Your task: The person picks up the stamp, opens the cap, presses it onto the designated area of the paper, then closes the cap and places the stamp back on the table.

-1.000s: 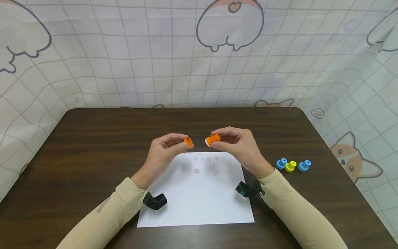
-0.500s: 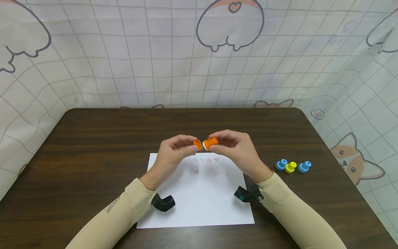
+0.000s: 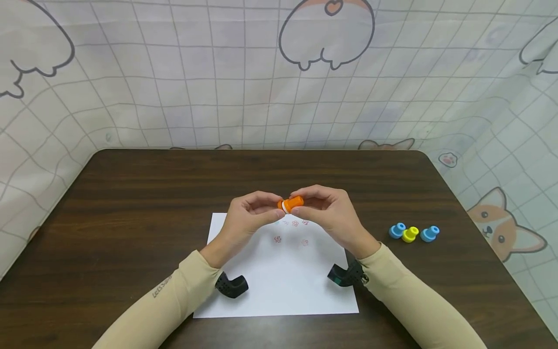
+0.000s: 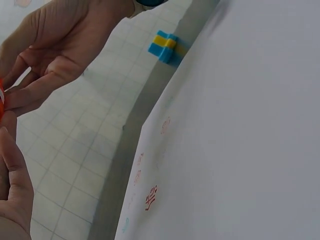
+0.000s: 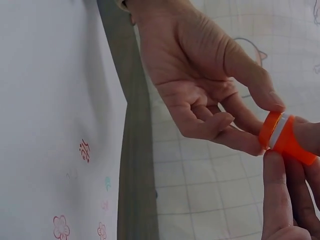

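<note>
Above the far edge of the paper my left hand (image 3: 244,218) pinches an orange cap (image 5: 268,130) between thumb and fingers. My right hand (image 3: 328,213) holds a small orange stamp (image 3: 296,202) by its handle, tilted with its white-rimmed end toward the left. Cap and stamp meet end to end; in the right wrist view a thin line and a white band (image 5: 278,131) show between them. Only a sliver of orange shows at the edge of the left wrist view. Beneath the hands lies a white sheet of paper (image 3: 283,286) with small red, pink and green printed marks.
Right of the paper stand two blue stamps (image 3: 429,233) and a yellow stamp (image 3: 410,234) on the dark wooden table (image 3: 131,208). A patterned grid curtain (image 3: 244,87) hangs behind the table and along its sides.
My left hand has moved right with the cap, and the right hand has shifted slightly down. The gap between cap and stamp has closed; the two now touch.
</note>
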